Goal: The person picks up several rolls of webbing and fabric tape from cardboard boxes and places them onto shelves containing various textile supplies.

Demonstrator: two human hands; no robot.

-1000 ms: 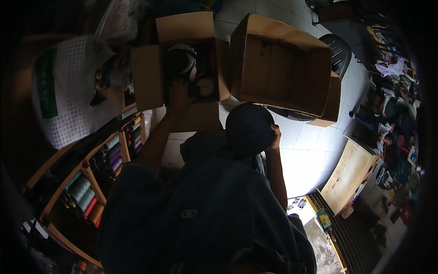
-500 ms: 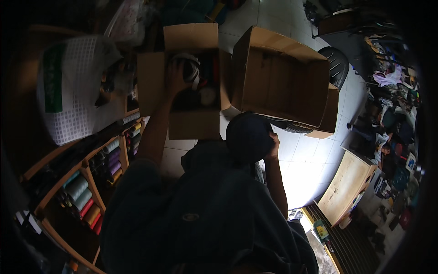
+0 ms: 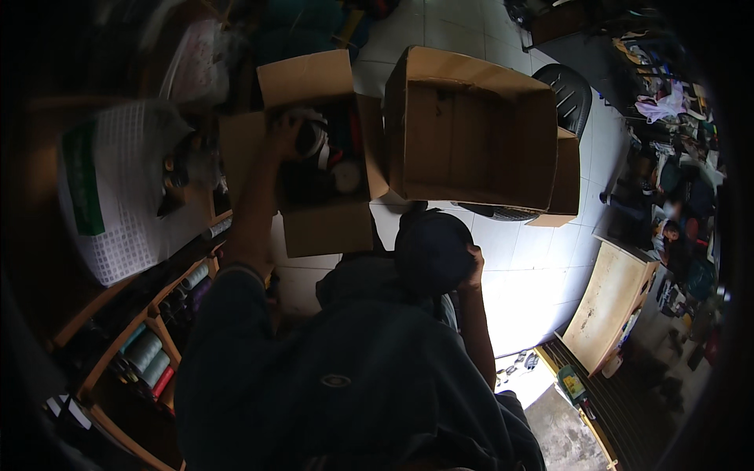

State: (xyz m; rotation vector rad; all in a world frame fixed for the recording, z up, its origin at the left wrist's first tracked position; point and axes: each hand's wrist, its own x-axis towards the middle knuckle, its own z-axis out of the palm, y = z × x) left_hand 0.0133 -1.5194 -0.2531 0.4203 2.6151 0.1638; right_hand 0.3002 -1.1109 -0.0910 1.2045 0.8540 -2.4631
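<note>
A dark navy rounded cap (image 3: 432, 251) is held in front of my body, with my right hand (image 3: 474, 267) closed round its right edge. My left hand (image 3: 287, 135) reaches down into an open cardboard box (image 3: 328, 235) with its flaps folded out. There its fingers are closed at the left side of a dark rounded thing with white bands (image 3: 314, 140); its kind is hard to make out in the dim light. A pale round thing (image 3: 345, 177) lies lower in the same box, beside something red.
Right of that box stands a larger open cardboard box (image 3: 479, 141), by a black chair (image 3: 567, 98). A white checked bag (image 3: 118, 188) is at the left, above wooden shelves holding thread spools (image 3: 145, 353). A wooden cabinet (image 3: 603, 306) stands at the right.
The view has shifted, so the boxes sit slightly lower and further left. Both hands keep their places, the left in the box and the right on the cap.
</note>
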